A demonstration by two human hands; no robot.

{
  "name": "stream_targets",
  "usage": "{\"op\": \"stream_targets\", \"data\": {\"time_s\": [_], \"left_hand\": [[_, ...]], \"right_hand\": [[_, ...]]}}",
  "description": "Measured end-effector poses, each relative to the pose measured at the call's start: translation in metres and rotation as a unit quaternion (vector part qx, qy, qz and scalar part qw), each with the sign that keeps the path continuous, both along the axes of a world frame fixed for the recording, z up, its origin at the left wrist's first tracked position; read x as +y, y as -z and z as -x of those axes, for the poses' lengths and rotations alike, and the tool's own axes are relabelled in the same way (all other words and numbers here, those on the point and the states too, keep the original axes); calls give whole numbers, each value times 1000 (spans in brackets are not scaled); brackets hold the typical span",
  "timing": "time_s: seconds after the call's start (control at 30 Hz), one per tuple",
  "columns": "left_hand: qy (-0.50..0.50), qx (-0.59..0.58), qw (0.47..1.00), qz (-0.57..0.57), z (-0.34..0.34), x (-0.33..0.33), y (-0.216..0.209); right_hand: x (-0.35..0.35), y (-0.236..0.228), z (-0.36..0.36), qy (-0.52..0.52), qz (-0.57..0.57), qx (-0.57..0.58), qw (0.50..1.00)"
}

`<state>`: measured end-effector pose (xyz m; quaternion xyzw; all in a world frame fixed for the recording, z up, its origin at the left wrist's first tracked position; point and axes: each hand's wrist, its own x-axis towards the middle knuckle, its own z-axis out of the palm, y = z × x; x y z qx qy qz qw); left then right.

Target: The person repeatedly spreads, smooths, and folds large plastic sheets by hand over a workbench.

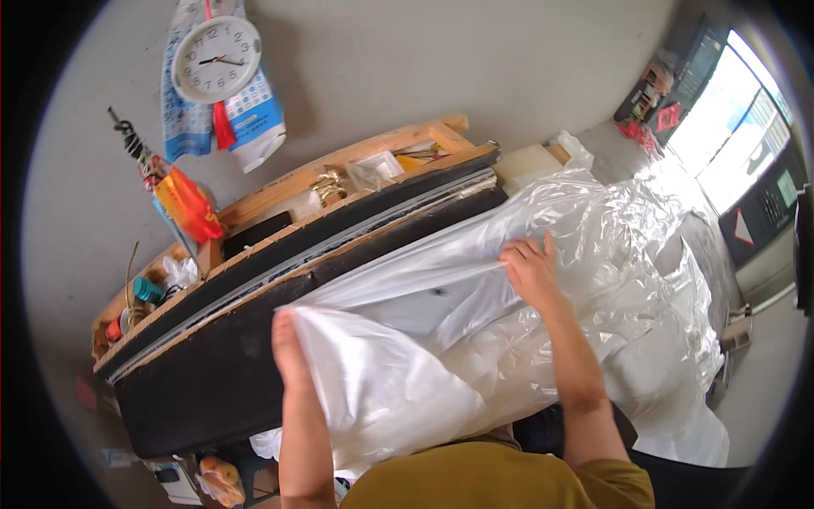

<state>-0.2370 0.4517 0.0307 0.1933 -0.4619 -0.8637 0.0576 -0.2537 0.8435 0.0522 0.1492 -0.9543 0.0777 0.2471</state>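
Note:
A large sheet of clear plastic film [509, 373] lies bunched in front of me and spreads far to the right. My left hand [290, 348] grips its left edge, which is pulled into a taut corner above the black padded top. My right hand [532, 270] is closed on the film farther right, with one finger raised. Between both hands the upper edge stretches tight, and the sheet sags open below it. Under the film's left end shows the black tabletop [203, 382].
Behind the black top runs a wooden frame tray [339, 144] holding a teal roll [147, 291], gold-coloured bits [329, 185] and a clear bag. An orange bag [188, 204] hangs at the left. A round clock [216, 59] is on the wall. Bright doors [746, 119] stand far right.

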Motion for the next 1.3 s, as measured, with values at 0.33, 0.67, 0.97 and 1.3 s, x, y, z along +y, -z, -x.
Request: {"op": "stream_targets", "data": {"time_s": [0.33,0.67,0.97,1.3], "left_hand": [[-476,-27,795,375,-87,-269,37],[-439,-107,665,594,-113,-366,-9],[-435,109,676,584,-55,-284,-136],[-426,132,684,577,-61,-311,-130]], "right_hand": [[-9,65,-120,-91,193,-588,781],[-57,-35,29,213,-101,-333,913],[-359,-52,-43,-520,169,-468,695],[-408,-57,-71,-606,-124,-579,531]]}}
